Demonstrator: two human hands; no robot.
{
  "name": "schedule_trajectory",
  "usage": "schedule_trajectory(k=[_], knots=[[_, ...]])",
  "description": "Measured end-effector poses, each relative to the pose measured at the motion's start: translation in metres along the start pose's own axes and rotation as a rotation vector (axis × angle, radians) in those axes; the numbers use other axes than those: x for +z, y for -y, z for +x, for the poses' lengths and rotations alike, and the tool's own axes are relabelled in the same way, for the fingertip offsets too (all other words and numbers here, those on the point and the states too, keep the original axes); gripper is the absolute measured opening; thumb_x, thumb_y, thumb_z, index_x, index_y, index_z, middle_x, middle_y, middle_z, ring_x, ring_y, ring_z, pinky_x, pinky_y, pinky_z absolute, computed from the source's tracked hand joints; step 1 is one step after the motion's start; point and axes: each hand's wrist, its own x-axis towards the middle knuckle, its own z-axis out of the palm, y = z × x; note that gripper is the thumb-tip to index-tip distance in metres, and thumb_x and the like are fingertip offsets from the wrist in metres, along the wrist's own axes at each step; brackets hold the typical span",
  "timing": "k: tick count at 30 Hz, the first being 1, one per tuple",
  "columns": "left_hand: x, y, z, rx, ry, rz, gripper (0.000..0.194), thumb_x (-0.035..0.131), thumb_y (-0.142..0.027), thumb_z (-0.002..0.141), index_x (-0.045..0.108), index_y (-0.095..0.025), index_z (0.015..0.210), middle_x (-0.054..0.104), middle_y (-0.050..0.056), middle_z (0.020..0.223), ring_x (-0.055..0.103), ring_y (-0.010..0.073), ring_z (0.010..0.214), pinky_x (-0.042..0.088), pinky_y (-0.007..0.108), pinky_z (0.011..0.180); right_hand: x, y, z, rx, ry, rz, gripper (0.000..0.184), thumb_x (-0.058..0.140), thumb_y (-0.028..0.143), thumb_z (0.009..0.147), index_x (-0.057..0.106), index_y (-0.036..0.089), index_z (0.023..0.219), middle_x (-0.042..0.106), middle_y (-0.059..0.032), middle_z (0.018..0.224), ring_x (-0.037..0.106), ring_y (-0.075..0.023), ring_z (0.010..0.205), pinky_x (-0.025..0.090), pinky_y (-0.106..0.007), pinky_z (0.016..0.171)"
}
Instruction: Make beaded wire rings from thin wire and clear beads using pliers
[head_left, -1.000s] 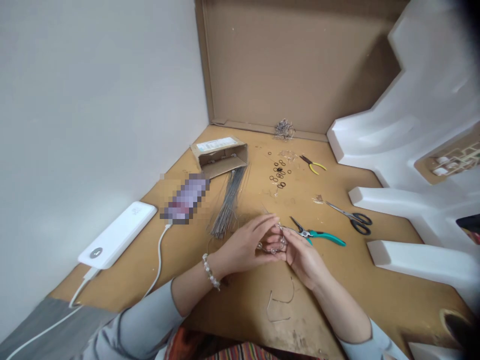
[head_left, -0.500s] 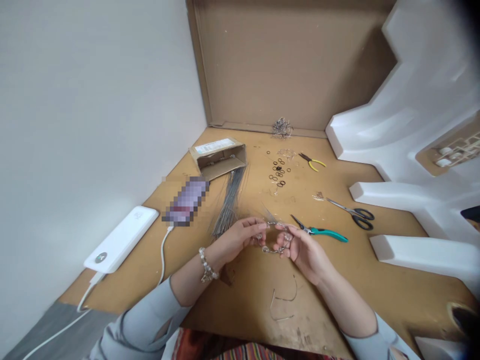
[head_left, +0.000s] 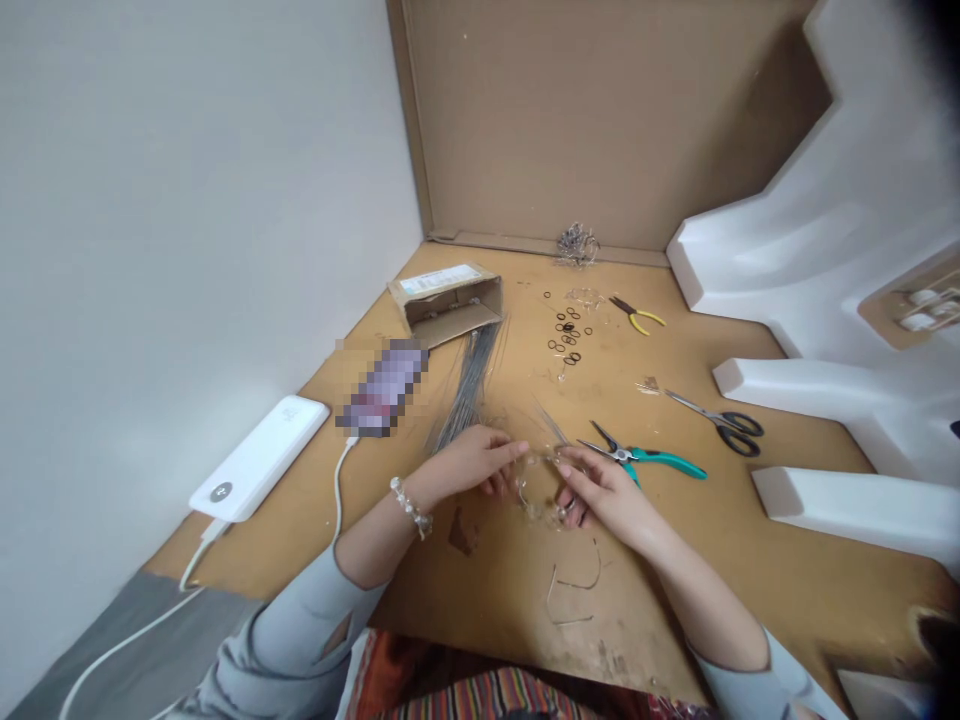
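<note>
Over the table [head_left: 510,590], the right hand [head_left: 606,497] pinches a clear beaded loop [head_left: 534,511]; the left hand [head_left: 476,457] is close (I can't tell if it grips). If that pinch slips, the loop could drop.

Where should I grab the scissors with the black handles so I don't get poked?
I'd hold them by the black finger loops, reaching down from above at the right-hand end. The scissors lie flat on the table, and their thin blades point left, away from that end, so your fingers should stay clear of the tips.
</note>
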Motion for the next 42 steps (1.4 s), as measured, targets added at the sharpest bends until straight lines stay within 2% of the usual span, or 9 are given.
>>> schedule_trajectory(k=[3, 6, 14, 17, 21, 26, 30, 34, 42], knots=[[-0.010, -0.004, -0.008, 0.089, -0.313, 0.306, 0.050, 0.046, -0.057, 0.084, 0.052, -0.017, 0.054, 0.053, 0.001, 0.045, 0.049, 0.0126, 0.043, 0.033, 0.025, 0.050, -0.012, 0.006, -0.006, -0.239, -0.311, -0.385, 0.031, 0.060, 0.050, 0.077, 0.069, 0.024, 0.093, 0.070, -0.0040, 0.072, 0.064, -0.0187, 0.060, 0.048, -0.031, 0.056], [-0.014, -0.006, -0.010, 0.192, -0.419, 0.422, 0.047, 0.040, -0.051, 0.089, 0.054, -0.017, 0.059, 0.054, 0.000, 0.051, 0.048, 0.0125, 0.049, 0.030, 0.025, 0.052, -0.021, 0.009, -0.011, -0.388, -0.543, -0.476, 0.031, 0.051, 0.049, 0.084, 0.069, 0.024, 0.083, 0.070, -0.0050, 0.079, 0.063, -0.0200, 0.069, 0.047, -0.033, 0.067], [0.009, 0.006, 0.000, 0.356, -0.329, 0.611, 0.027, 0.040, -0.034, 0.091, 0.062, -0.019, 0.086, 0.064, 0.003, 0.072, 0.056, 0.0160, 0.064, 0.033, 0.025, 0.060, -0.017, 0.008, -0.009, -0.411, -0.432, -0.399, 0.032, 0.047, 0.046, 0.087, 0.065, 0.022, 0.100, 0.067, -0.0045, 0.080, 0.060, -0.0176, 0.065, 0.047, -0.033, 0.065], [0.012, 0.008, 0.001, 0.362, -0.345, 0.595, 0.027, 0.039, -0.032, 0.092, 0.062, -0.019, 0.090, 0.066, 0.004, 0.076, 0.059, 0.0172, 0.067, 0.035, 0.025, 0.062, -0.010, 0.008, -0.010, -0.521, -0.292, -0.570, 0.034, 0.054, 0.044, 0.084, 0.060, 0.024, 0.111, 0.067, -0.0062, 0.095, 0.061, -0.0206, 0.082, 0.048, -0.037, 0.077], [0.013, 0.008, 0.003, 0.360, -0.428, 0.449, 0.025, 0.042, -0.033, 0.091, 0.060, -0.019, 0.101, 0.067, 0.003, 0.078, 0.060, 0.0164, 0.069, 0.039, 0.025, 0.065, 0.010, 0.010, -0.016, -0.617, -0.170, -0.855, 0.057, 0.061, 0.051, 0.075, 0.053, 0.025, 0.125, 0.061, -0.0101, 0.118, 0.052, -0.0294, 0.110, 0.042, -0.046, 0.092], [0.013, 0.008, 0.004, 0.383, -0.455, 0.357, 0.025, 0.041, -0.033, 0.091, 0.059, -0.019, 0.103, 0.066, 0.001, 0.075, 0.060, 0.0148, 0.067, 0.041, 0.024, 0.065, 0.031, 0.009, -0.024, -0.547, -0.215, -1.117, 0.078, 0.060, 0.060, 0.070, 0.044, 0.020, 0.135, 0.054, -0.0157, 0.129, 0.048, -0.0371, 0.111, 0.041, -0.052, 0.087], [0.014, 0.007, 0.003, 0.378, -0.465, 0.347, 0.023, 0.042, -0.030, 0.090, 0.060, -0.020, 0.101, 0.067, 0.000, 0.075, 0.060, 0.0141, 0.068, 0.042, 0.024, 0.065, 0.032, 0.003, -0.024, -0.535, -0.238, -1.238, 0.071, 0.059, 0.050, 0.075, 0.043, 0.016, 0.135, 0.055, -0.0159, 0.127, 0.049, -0.0356, 0.110, 0.042, -0.049, 0.084], [0.017, 0.006, 0.002, 0.403, -0.446, 0.350, 0.023, 0.043, -0.029, 0.089, 0.060, -0.020, 0.103, 0.068, 0.000, 0.079, 0.062, 0.0140, 0.072, 0.043, 0.024, 0.069, 0.026, -0.003, -0.017, -0.668, -0.239, -1.223, 0.057, 0.055, 0.037, 0.080, 0.044, 0.016, 0.132, 0.058, -0.0133, 0.121, 0.053, -0.0295, 0.105, 0.043, -0.043, 0.084], [0.018, 0.008, 0.005, 0.545, -0.454, 0.254, 0.023, 0.042, -0.030, 0.092, 0.061, -0.017, 0.098, 0.066, 0.005, 0.097, 0.059, 0.0146, 0.090, 0.045, 0.026, 0.082, 0.022, -0.003, -0.011, -0.958, -0.376, -1.121, 0.072, 0.060, 0.039, 0.078, 0.033, 0.019, 0.141, 0.056, -0.0154, 0.126, 0.054, -0.0316, 0.110, 0.041, -0.046, 0.088]])
